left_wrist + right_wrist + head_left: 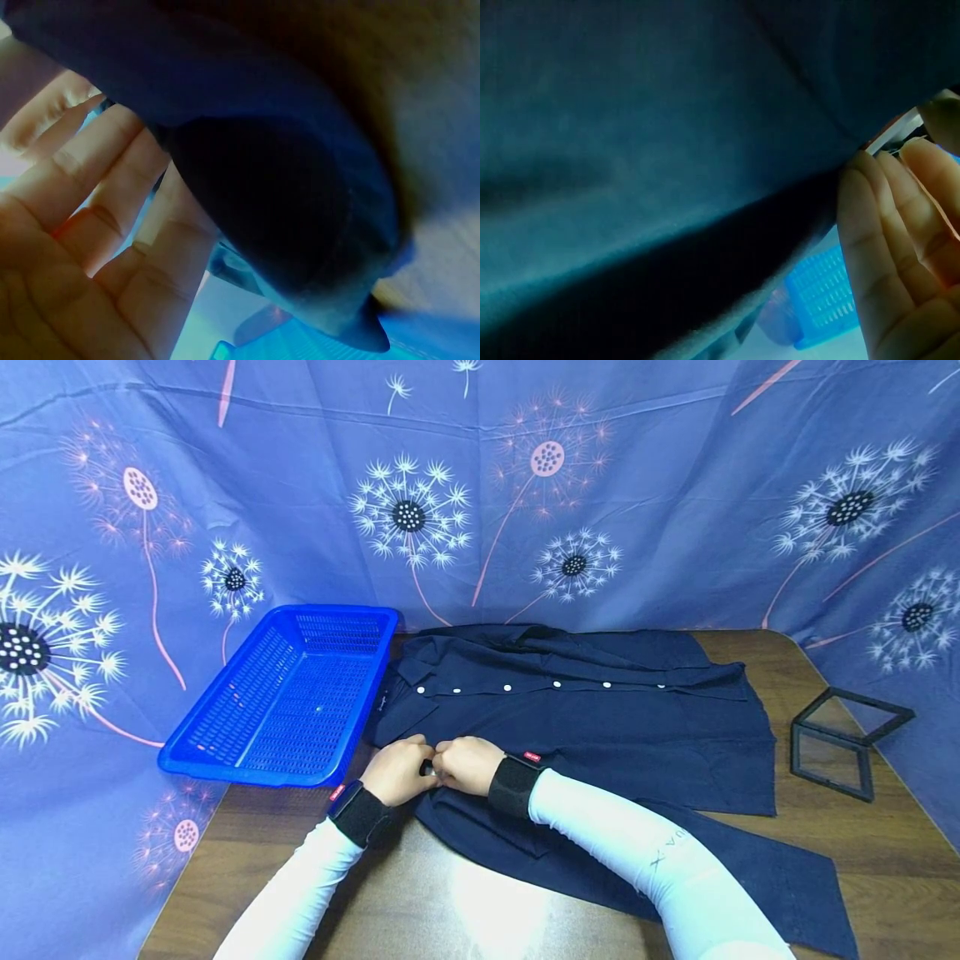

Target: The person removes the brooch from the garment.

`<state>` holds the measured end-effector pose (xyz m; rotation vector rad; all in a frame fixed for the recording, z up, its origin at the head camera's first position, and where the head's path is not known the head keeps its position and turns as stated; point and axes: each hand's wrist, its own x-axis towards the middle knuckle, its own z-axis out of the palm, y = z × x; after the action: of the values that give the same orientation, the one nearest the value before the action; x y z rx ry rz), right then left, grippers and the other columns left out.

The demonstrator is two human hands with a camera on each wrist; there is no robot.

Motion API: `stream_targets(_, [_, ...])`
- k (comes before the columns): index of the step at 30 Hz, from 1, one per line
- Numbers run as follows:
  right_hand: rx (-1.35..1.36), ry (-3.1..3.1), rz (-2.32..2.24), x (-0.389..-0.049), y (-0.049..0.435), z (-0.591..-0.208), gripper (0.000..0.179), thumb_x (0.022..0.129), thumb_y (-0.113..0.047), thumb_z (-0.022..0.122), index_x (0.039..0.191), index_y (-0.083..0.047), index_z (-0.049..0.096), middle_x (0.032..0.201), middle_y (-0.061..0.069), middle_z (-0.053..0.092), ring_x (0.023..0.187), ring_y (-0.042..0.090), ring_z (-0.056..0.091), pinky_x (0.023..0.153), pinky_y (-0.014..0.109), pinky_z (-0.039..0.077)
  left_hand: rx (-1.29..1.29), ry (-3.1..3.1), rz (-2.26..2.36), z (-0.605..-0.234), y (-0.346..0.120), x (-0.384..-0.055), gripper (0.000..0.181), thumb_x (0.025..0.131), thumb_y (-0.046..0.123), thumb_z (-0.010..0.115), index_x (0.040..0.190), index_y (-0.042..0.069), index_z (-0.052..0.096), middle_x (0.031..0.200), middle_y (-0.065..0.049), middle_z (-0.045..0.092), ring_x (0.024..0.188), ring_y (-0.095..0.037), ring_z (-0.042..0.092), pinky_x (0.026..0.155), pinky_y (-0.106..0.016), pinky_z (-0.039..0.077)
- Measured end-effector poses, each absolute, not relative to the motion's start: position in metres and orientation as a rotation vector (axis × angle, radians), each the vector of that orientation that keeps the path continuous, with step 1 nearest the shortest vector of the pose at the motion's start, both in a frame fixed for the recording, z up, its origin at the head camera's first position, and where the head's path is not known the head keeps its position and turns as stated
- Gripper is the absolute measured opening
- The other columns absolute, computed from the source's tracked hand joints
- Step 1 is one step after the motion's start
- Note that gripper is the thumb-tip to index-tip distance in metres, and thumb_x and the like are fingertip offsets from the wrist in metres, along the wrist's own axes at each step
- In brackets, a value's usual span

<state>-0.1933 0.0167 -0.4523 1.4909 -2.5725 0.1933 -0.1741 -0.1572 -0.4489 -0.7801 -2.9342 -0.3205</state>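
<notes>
A dark navy button-up shirt point(570, 727) lies spread on its side across the table, its collar toward the basket and a row of white buttons along its front. At its near shoulder, my left hand point(397, 770) pinches the cloth. Right beside it my right hand point(469, 765) grips the same part, the fingertips of both hands almost meeting. A small pale, shiny strip point(897, 132) shows by the right fingertips; its kind cannot be told. Dark fabric point(262, 180) fills much of the left wrist view and hides the left fingertips.
A blue plastic basket point(277, 693) stands at the left, close to the collar. On the right of the wooden table point(900, 852) sits a hinged black frame point(832, 743) with see-through panels. Behind hangs a blue dandelion-print cloth point(660, 485). One sleeve point(780, 868) stretches toward the near right.
</notes>
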Motion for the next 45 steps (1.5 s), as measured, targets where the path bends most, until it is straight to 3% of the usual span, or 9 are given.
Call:
stream_targets(8, [1.467, -2.642, 0.273, -0.195, 0.017, -0.452, 0.012, 0.08, -0.023, 0.078, 0.086, -0.016, 0.07, 0.082, -0.002, 0.064, 0.073, 0.013, 0.066, 0.066, 0.03, 0.052, -0.762, -2.953, -0.334, -0.45, -0.158, -0.174, 0.027, 0.069, 0.034, 0.086, 0.074, 0.015, 0.069, 0.069, 0.003, 0.052, 0.061, -0.013, 0.053, 0.053, -0.031, 0.04])
stream_targets(19, [1.462, -2.73, 0.299, -0.198, 0.017, -0.448, 0.014, 0.08, -0.021, 0.078, 0.093, -0.017, 0.073, 0.086, -0.002, 0.065, 0.076, 0.01, 0.064, 0.069, 0.027, 0.052, -0.753, -2.969, -0.35, -0.447, -0.157, -0.173, 0.027, 0.069, 0.035, 0.086, 0.082, 0.014, 0.073, 0.072, 0.002, 0.056, 0.064, -0.015, 0.057, 0.056, -0.032, 0.043])
stream_targets(34, [1.425, -2.679, 0.262, -0.195, 0.019, -0.447, 0.009, 0.081, -0.022, 0.076, 0.079, -0.017, 0.068, 0.077, -0.004, 0.061, 0.067, 0.01, 0.06, 0.063, 0.029, 0.05, -0.729, -3.019, -0.388, -0.445, -0.156, -0.174, 0.029, 0.071, 0.032, 0.086, 0.092, 0.014, 0.077, 0.079, 0.001, 0.062, 0.069, -0.013, 0.058, 0.061, -0.032, 0.047])
stream_targets(40, [1.442, -2.639, 0.186, -0.191, 0.019, -0.445, 0.011, 0.08, -0.021, 0.076, 0.075, -0.017, 0.067, 0.077, -0.003, 0.062, 0.07, 0.012, 0.064, 0.064, 0.03, 0.051, -0.73, -3.02, -0.392, -0.446, -0.158, -0.175, 0.03, 0.072, 0.032, 0.085, 0.095, 0.014, 0.077, 0.084, 0.0, 0.065, 0.078, -0.018, 0.065, 0.067, -0.035, 0.051])
stream_targets(45, [1.446, -2.56, 0.036, -0.186, 0.018, -0.448, 0.008, 0.079, -0.023, 0.076, 0.08, -0.018, 0.07, 0.081, -0.003, 0.065, 0.075, 0.014, 0.066, 0.067, 0.031, 0.054, -0.722, -3.027, -0.406, -0.446, -0.158, -0.176, 0.034, 0.073, 0.032, 0.085, 0.099, 0.013, 0.077, 0.085, 0.0, 0.065, 0.078, -0.019, 0.065, 0.067, -0.035, 0.051])
